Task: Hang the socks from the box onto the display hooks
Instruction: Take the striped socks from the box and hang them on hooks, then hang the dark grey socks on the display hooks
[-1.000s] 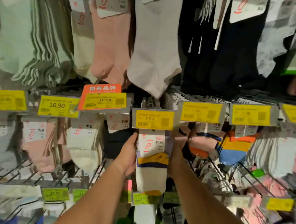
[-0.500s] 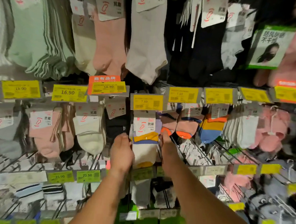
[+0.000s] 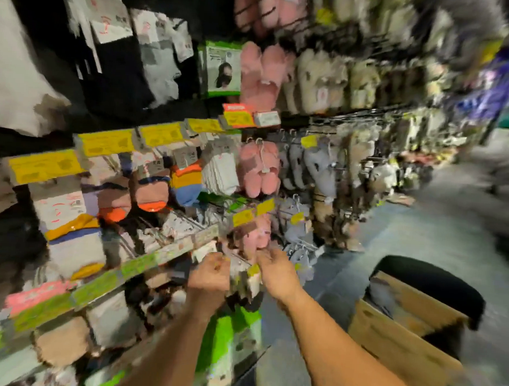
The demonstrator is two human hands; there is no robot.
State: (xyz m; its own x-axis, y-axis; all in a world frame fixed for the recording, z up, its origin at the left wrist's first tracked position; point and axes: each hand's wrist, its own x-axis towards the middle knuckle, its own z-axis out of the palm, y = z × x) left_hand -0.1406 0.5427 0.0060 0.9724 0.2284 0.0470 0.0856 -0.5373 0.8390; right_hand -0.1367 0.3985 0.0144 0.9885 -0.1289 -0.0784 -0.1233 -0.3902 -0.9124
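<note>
The view is blurred by motion. A white sock (image 3: 73,242) with yellow and blue bands and a white label hangs on a display hook at the left, under a yellow price tag (image 3: 44,165). My left hand (image 3: 209,276) and my right hand (image 3: 275,270) hover side by side in front of the lower rack rail, well to the right of that sock. Both have loosely curled fingers, and I see nothing held in either. An open cardboard box (image 3: 402,336) stands on the floor at the lower right; its contents are hard to make out.
Rows of hanging socks (image 3: 186,180) and pink fluffy slippers (image 3: 259,169) fill the rack, which runs off to the right. Wire hooks (image 3: 187,218) jut out towards me. A dark round object (image 3: 437,282) sits behind the box. Grey aisle floor (image 3: 422,231) lies to the right.
Both hands have let go of the banded sock, which stays on its hook, and have drawn back lower. The view has swung right, bringing the box and aisle into sight.
</note>
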